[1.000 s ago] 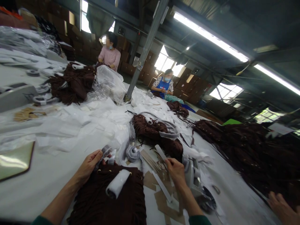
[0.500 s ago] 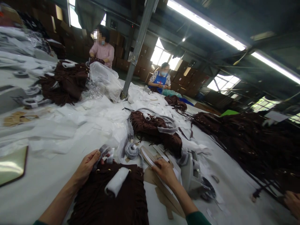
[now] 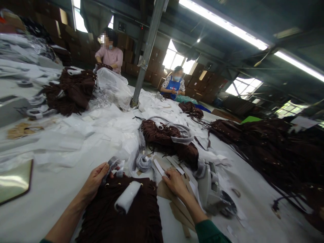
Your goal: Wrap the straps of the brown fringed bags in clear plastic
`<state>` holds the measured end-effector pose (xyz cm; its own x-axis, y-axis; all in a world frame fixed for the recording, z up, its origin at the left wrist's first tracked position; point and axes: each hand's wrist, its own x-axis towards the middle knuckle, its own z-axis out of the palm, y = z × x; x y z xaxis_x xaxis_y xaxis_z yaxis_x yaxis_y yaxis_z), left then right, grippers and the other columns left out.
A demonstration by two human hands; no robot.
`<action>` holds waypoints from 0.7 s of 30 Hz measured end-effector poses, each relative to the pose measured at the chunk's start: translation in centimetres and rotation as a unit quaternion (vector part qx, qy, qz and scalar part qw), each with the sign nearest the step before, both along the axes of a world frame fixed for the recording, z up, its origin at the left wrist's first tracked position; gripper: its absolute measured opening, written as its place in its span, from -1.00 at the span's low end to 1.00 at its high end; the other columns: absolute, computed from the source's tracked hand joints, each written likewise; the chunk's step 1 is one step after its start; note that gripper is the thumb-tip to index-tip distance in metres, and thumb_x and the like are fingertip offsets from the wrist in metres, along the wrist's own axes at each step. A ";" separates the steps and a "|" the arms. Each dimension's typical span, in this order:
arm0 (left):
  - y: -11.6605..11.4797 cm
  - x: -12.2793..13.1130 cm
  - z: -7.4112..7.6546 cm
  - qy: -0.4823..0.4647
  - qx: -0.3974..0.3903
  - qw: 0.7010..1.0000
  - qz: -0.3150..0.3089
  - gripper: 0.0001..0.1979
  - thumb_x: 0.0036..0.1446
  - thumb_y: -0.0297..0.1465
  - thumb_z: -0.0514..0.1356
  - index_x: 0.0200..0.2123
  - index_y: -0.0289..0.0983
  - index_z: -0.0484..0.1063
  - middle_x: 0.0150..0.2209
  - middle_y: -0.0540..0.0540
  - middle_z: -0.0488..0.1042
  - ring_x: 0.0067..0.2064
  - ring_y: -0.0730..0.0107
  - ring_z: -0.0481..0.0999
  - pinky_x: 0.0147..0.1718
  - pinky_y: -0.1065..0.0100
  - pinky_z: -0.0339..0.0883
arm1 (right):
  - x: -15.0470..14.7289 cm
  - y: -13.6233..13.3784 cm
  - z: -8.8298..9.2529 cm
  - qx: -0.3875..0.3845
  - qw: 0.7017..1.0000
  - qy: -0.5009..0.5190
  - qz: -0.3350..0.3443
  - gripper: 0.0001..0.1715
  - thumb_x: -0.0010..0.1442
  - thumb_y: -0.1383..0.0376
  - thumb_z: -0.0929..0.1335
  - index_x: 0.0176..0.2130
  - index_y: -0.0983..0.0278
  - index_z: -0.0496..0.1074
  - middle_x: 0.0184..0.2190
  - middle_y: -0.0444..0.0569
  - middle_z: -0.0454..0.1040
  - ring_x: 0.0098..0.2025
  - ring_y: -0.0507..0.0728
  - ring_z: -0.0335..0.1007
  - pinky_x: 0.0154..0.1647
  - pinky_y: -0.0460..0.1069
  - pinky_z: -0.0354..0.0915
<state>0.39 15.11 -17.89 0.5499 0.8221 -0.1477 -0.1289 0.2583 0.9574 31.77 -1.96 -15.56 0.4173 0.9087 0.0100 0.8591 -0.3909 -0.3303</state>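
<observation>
A dark brown fringed bag (image 3: 131, 216) with gold eyelets lies flat in front of me. On top of it rests a white wrapped roll (image 3: 128, 197). At the bag's upper left corner, my left hand (image 3: 97, 177) is closed on a strap wrapped in greyish see-through film (image 3: 113, 164). My right hand (image 3: 176, 184) reaches over a pile of brown and white card strips (image 3: 170, 194). Its fingers are bent together at the lower end of a white paper strip (image 3: 159, 167); the fingertips are partly hidden.
A coiled wrapped strap (image 3: 143, 163) and another fringed bag (image 3: 167, 135) lie ahead. A tape dispenser (image 3: 211, 189) stands right of my right hand. Brown bags (image 3: 265, 145) are heaped at right. Two co-workers (image 3: 110, 52) stand beyond the table, near a metal post (image 3: 148, 50).
My right hand has shifted slightly over the card pile, and its fingers are drawn closer together at the strip. My left hand keeps its hold. The view has moved a little.
</observation>
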 end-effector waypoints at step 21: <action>0.0 0.1 0.2 0.005 0.007 1.000 0.005 -0.53 0.03 0.02 0.18 -0.28 -0.28 0.52 -0.55 0.00 0.42 -0.50 0.43 0.32 -0.54 0.46 0.11 | 0.4 -3.5 0.8 0.053 0.996 -0.064 0.026 -0.75 0.23 0.30 0.23 -0.41 0.24 0.45 -0.36 0.04 0.46 -0.26 0.18 0.37 -0.16 0.03 0.22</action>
<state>0.46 15.13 -17.74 0.5401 0.8297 -0.1414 -0.1224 0.2436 0.9621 32.13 -5.45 -14.77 0.3585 0.9203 0.1566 0.9153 -0.3135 -0.2529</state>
